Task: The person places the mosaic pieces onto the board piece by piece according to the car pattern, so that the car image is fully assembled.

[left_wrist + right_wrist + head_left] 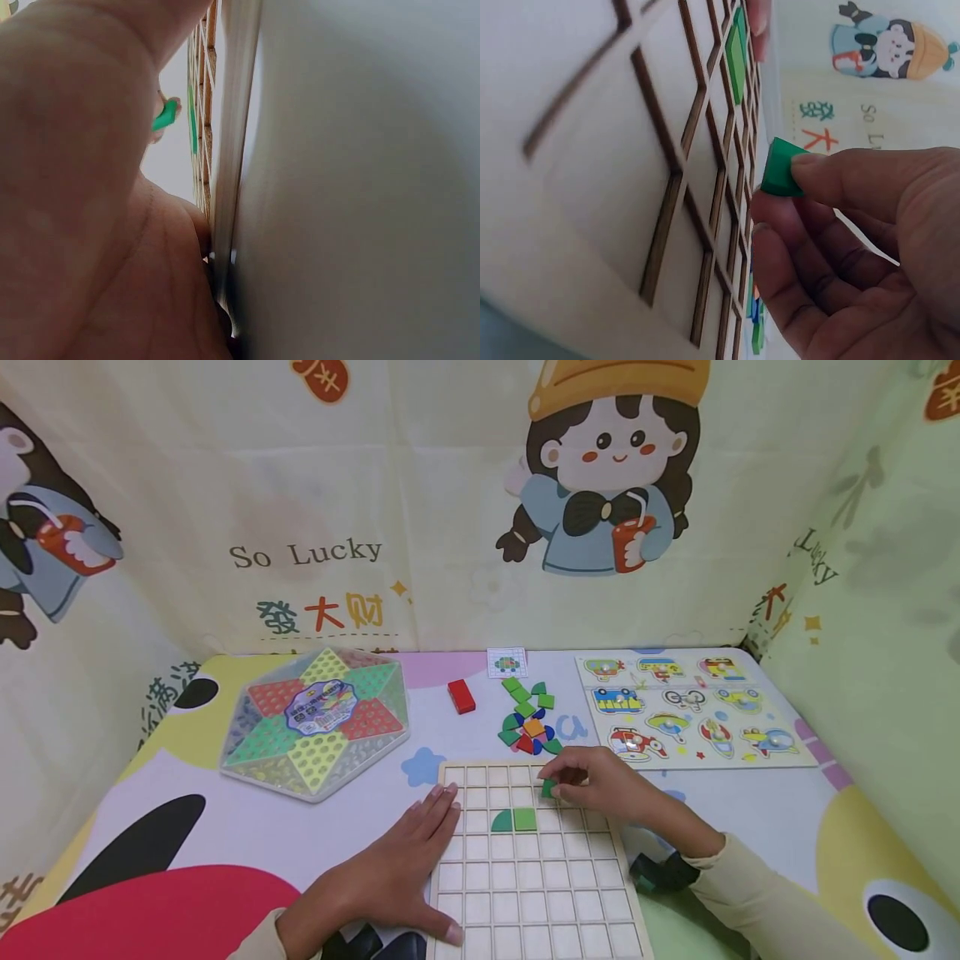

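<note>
R fingers (780, 277) pinch grn pc (782, 167) | brd (476, 910) on printed tbl (750, 814) | cartoon backdrop (450, 485)

The pale wooden grid board (504, 907) is seen to have matt, smooth cells, and on its slats dark brown cut edges are shown; the small dark green piece (778, 169) is smooth and faintly glossy, although between painted wood and plastic it cannot be decided by sight; the hexagonal box of clear plastic (315, 724) is marked by a shiny surface; the flat white picture board (678, 761) is smooth and printed; the small white square card (507, 662) looks made of paper; the cream printed cloth backdrop (442, 485) is matt and lightly creased; the beige cloth right sleeve (772, 902) is likewise matt.
</note>
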The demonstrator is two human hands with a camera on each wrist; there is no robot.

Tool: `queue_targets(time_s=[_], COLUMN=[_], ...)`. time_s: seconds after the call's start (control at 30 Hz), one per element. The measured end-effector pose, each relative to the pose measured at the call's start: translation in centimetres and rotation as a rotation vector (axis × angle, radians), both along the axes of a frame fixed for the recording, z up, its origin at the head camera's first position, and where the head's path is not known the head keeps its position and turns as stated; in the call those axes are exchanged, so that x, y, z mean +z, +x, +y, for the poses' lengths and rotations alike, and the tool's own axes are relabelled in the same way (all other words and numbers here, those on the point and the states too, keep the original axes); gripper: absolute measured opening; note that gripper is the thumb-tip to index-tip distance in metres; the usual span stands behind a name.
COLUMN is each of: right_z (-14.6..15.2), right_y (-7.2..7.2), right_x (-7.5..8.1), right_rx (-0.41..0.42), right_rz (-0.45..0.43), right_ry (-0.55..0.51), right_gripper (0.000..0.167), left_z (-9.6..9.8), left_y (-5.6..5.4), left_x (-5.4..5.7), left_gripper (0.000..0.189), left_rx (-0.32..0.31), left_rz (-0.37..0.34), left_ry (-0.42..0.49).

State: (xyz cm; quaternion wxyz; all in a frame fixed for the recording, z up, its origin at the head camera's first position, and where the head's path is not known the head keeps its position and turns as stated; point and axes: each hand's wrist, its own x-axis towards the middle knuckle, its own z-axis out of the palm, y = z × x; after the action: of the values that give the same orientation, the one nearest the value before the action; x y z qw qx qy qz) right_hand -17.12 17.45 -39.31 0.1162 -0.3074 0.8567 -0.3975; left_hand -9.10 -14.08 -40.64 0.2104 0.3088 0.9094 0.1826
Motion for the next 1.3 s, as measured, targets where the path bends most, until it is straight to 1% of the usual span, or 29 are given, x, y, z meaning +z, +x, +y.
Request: queue_targets(time_s=[0.17,0.33,0.47,0.57,0.63,0.77,0.93,1.3], right_z=[-0.2,-0.3,-0.3,-0.3,-0.3,-0.4,-0.5,-0.9], right_y=[0.7,1.3,1.5,1.6,1.6,1.7,1.7,1.6], right_x=[0.1,-0.2,-0.3,-0.2,-0.2,-0.1,-0.2,0.0], right_rx=[0.035,0.084,0.113,0.122,0.128,0.132,0.135,0.131], right_rz=[-0.012,-0.017,-0.044,-0.066,-0.065,-0.016,0.008,-0.022], right_ry=[0.034,0.008,-0.005,0.005,0.018,0.053,0.065,0.089], right_gripper=[0.017,0.016,0.016,0.014,0.014,0.015,0.016,0.013], left_z=[0.0,0.0,-0.1,-0.2,-0.2,-0.2,-0.1,-0.1], left_y=[0.0,0.0,0.0,0.0,0.1,0.2,0.2,0.2], left_x=[0.0,-0.1,0.0,0.0,0.0,0.1,0.1,0.1], left_gripper=[0.128,0.128,0.128,0.127,0.127,0.126,0.126,0.126], left_rx=[0.002,0.001,-0.004,-0.007,-0.009,-0.015,-0.016,-0.006], left_rz=[-0.001,-0.007,0.001,0.006,0.009,0.015,0.017,0.007], left_ry=[0.009,0.016,0.016,0.019,0.020,0.024,0.028,0.018])
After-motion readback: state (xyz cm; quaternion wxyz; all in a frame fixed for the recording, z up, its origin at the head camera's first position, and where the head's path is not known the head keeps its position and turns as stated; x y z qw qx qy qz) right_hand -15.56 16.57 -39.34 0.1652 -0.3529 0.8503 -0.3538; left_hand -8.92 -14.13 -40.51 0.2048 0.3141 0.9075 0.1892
